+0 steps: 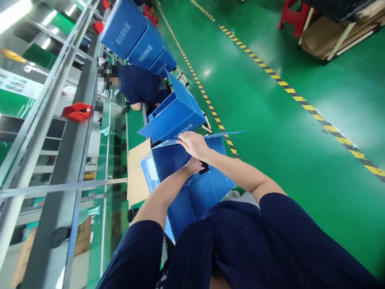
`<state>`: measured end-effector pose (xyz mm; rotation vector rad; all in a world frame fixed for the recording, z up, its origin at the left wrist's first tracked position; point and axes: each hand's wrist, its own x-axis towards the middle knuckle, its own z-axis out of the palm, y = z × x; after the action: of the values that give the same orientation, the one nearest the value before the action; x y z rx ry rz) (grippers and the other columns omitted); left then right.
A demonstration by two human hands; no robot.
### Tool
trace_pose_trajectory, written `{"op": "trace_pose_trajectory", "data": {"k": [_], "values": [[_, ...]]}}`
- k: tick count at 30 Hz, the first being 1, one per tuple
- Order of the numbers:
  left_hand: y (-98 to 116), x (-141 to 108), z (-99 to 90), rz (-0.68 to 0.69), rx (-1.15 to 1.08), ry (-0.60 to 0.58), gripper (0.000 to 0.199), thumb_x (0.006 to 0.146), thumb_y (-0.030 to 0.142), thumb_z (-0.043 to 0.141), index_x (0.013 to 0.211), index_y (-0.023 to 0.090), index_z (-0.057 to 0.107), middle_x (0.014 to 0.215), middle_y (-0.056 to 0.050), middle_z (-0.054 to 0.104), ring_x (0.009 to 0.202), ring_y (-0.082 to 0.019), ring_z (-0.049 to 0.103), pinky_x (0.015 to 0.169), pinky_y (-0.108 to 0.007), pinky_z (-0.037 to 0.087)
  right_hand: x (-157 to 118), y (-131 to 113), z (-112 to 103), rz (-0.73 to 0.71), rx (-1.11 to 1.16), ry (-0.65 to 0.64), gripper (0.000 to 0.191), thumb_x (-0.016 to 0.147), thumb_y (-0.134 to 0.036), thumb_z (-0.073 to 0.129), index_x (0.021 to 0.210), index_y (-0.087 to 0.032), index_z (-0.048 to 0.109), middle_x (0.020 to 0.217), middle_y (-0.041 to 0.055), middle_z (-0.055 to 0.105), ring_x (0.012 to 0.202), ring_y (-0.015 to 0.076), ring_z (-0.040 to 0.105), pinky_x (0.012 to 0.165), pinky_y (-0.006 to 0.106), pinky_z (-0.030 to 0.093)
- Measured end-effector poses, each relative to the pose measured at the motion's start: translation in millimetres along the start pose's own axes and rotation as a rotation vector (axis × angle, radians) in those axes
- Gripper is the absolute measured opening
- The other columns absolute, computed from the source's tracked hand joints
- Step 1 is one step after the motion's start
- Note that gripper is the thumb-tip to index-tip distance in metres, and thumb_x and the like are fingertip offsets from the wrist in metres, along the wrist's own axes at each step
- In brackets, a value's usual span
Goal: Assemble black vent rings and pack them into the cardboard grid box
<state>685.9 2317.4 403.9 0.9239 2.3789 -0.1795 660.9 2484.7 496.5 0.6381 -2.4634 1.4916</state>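
Note:
A blue corrugated plastic box [174, 160] stands in front of my body with its top open. My right hand [195, 145] is closed over the upper edge of its raised flap [224, 134], fingers bent round the sheet. Below it, my left hand [194, 165] reaches down inside the box, its fingers curled beside a dark piece [204, 167]. What the left fingers hold is too small and partly hidden to make out. The box's near blue panels [192, 200] lie under my forearms.
Another open blue box [180, 114] stands just beyond, and stacked blue boxes [141, 46] farther on. A co-worker [142, 86] sits at the line on the left. A cardboard sheet [138, 172] adjoins my box. A conveyor [64, 160] with a red holder [77, 112] runs along the left.

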Motion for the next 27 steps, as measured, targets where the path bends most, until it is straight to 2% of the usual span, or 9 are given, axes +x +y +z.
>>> {"op": "trace_pose_trajectory", "data": {"k": [5,9,13,15,17,19,22,24,27], "values": [[-1,-13,-1.1,0.042,0.089,-0.069,0.031,0.091,0.036,0.061,0.067,0.019,0.071,0.070,-0.009,0.069,0.106,-0.030,0.060,0.118,-0.061,0.034,22,27,-2,-0.058,0.035,0.124,0.032,0.110,-0.036,0.041,0.122,-0.017,0.064,0.114,0.0119,0.066,0.109,0.0228,0.059,0.101,0.037,0.045],[-7,-20,-40.9,0.127,0.218,0.101,0.043,0.100,0.030,0.045,0.069,0.019,0.073,0.071,-0.010,0.066,0.101,-0.027,0.060,0.123,-0.055,0.034,59,53,16,-0.163,0.055,0.190,0.037,0.111,-0.028,0.033,0.138,-0.020,0.056,0.122,0.0116,0.064,0.124,0.0224,0.056,0.120,0.048,0.038],[-28,-37,-80.2,0.149,0.359,0.206,0.044,0.102,0.024,0.041,0.070,0.018,0.071,0.069,-0.007,0.064,0.091,-0.023,0.061,0.119,-0.051,0.039,89,45,23,-0.276,0.044,0.253,0.047,0.111,-0.018,0.020,0.149,-0.017,0.048,0.126,0.0110,0.063,0.133,0.0206,0.053,0.127,0.052,0.031],[-36,-46,-89.9,0.157,0.415,0.223,0.039,0.100,0.021,0.044,0.072,0.016,0.071,0.070,-0.008,0.065,0.091,-0.023,0.062,0.113,-0.049,0.045,75,30,22,-0.305,0.031,0.342,0.049,0.110,-0.016,0.020,0.150,-0.018,0.048,0.140,0.0114,0.058,0.145,0.0207,0.044,0.129,0.053,0.025],[-39,-54,-93.2,0.134,0.428,0.220,0.033,0.097,0.018,0.046,0.077,0.015,0.072,0.076,-0.009,0.068,0.093,-0.023,0.062,0.107,-0.048,0.047,37,15,25,-0.341,0.045,0.353,0.044,0.110,-0.019,0.027,0.145,-0.018,0.054,0.143,0.0122,0.058,0.145,0.0223,0.044,0.128,0.052,0.028],[-37,-57,-92.6,0.108,0.441,0.213,0.030,0.096,0.016,0.048,0.079,0.015,0.072,0.078,-0.009,0.069,0.094,-0.024,0.062,0.105,-0.049,0.047,-17,8,35,-0.359,0.073,0.179,0.036,0.110,-0.026,0.037,0.131,-0.016,0.064,0.127,0.0137,0.068,0.126,0.0235,0.060,0.117,0.047,0.044],[-33,-56,-90.6,0.054,0.454,0.205,0.032,0.097,0.016,0.047,0.077,0.015,0.072,0.074,-0.009,0.068,0.095,-0.025,0.061,0.108,-0.055,0.042,-85,10,53,-0.055,-0.013,-0.274,0.032,0.103,-0.037,0.057,0.120,-0.012,0.066,0.113,0.0169,0.074,0.107,0.0290,0.070,0.098,0.044,0.053],[-33,-54,-91.0,0.005,0.431,0.160,0.033,0.097,0.016,0.046,0.078,0.015,0.073,0.082,-0.011,0.070,0.101,-0.027,0.061,0.112,-0.061,0.037,-106,9,59,0.111,-0.093,-0.564,0.034,0.099,-0.039,0.065,0.121,-0.013,0.065,0.109,0.0171,0.075,0.102,0.0315,0.072,0.088,0.040,0.054],[-38,-52,-97.0,-0.075,0.373,0.080,0.026,0.091,0.013,0.051,0.085,0.013,0.076,0.109,-0.017,0.072,0.122,-0.032,0.057,0.118,-0.070,0.027,-120,-8,51,0.096,-0.111,-0.775,0.026,0.100,-0.035,0.063,0.118,-0.017,0.065,0.105,0.0139,0.077,0.098,0.0297,0.074,0.078,0.032,0.050]]}}
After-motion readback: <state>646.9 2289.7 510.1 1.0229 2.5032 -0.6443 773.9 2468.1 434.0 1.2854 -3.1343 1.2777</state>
